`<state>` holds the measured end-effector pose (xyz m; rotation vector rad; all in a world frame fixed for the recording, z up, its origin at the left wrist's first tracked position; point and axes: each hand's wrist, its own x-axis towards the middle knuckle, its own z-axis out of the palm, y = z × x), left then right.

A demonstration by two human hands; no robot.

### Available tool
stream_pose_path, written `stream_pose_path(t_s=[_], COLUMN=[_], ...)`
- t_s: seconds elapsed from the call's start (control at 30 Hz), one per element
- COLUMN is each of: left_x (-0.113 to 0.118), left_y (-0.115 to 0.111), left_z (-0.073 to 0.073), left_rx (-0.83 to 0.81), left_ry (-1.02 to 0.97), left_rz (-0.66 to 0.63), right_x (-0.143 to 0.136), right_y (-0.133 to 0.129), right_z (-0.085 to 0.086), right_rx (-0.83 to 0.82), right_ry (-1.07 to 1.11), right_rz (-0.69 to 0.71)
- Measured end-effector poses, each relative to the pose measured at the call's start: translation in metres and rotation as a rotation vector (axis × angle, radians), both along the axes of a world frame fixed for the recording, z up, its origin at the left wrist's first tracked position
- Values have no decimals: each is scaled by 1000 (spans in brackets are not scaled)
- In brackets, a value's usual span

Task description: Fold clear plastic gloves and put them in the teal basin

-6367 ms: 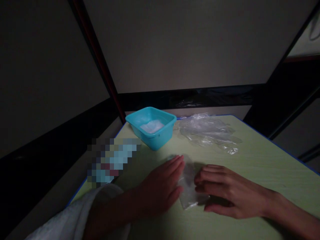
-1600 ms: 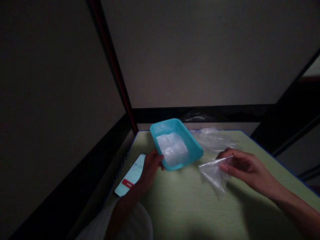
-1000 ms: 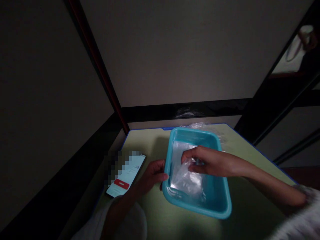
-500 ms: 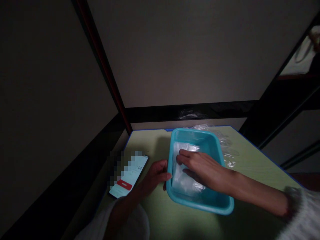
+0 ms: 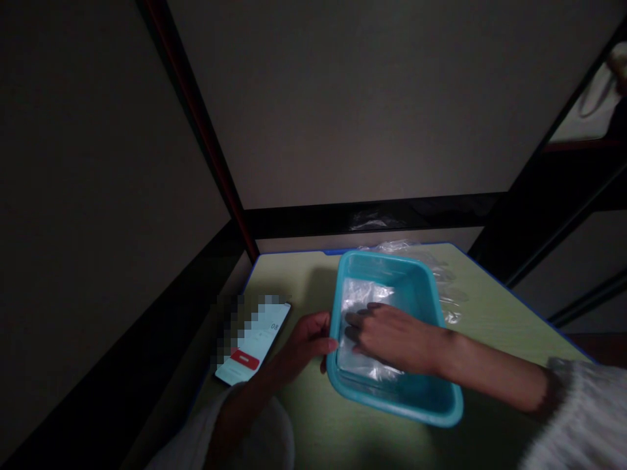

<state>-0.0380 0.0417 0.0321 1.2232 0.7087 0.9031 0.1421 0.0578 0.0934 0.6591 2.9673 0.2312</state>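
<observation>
A teal plastic basin [image 5: 399, 408] rests on the table, tilted in my view. My left hand [image 5: 311, 336] grips its left rim, thumb on top and fingers around the outside. Thin clear plastic sheeting [image 5: 365, 294], crinkled and shiny, lies on the basin's bottom. My right hand [image 5: 386, 336] reaches in from the right, palm down. Its slightly bent fingers are apart and rest on the plastic, with no fold visibly pinched between them. The hand covers the middle of the sheeting, and the thumb is mostly hidden.
A phone [image 5: 255, 343] with a lit screen lies left of the basin. Behind and right of the basin, thin clear plastic gloves [image 5: 443, 277] are spread on the pale green table [image 5: 494, 300]. Dark-trimmed panels [image 5: 372, 117] rise behind the table's blue edge.
My right hand has moved down and towards me inside the basin, and its fingers now lie lower on the plastic. The basin has shifted slightly; my left hand keeps its hold.
</observation>
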Motion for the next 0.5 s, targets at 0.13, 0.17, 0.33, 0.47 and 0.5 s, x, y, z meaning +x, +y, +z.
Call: stream_pose_path(t_s=[0.13, 0.17, 0.33, 0.47, 0.5], left_x=[0, 0, -2, -3, -3], left_y=[1, 1, 0, 2, 2], left_z=[-1, -1, -1, -5, -5], left_rx=[-3, -3, -17, -31, -34], left_ry=[-3, -4, -22, -31, -33], left_rz=[-7, -8, 3, 17, 27], right_x=[-2, -2, -4, -2, 0], right_y=[0, 0, 1, 3, 4], right_z=[-1, -1, 1, 2, 4], right_rx=[-58, -69, -79, -116, -127], right_ry=[-53, -73, -142, -155, -158], right_rz=[-41, -45, -103, -121, -119])
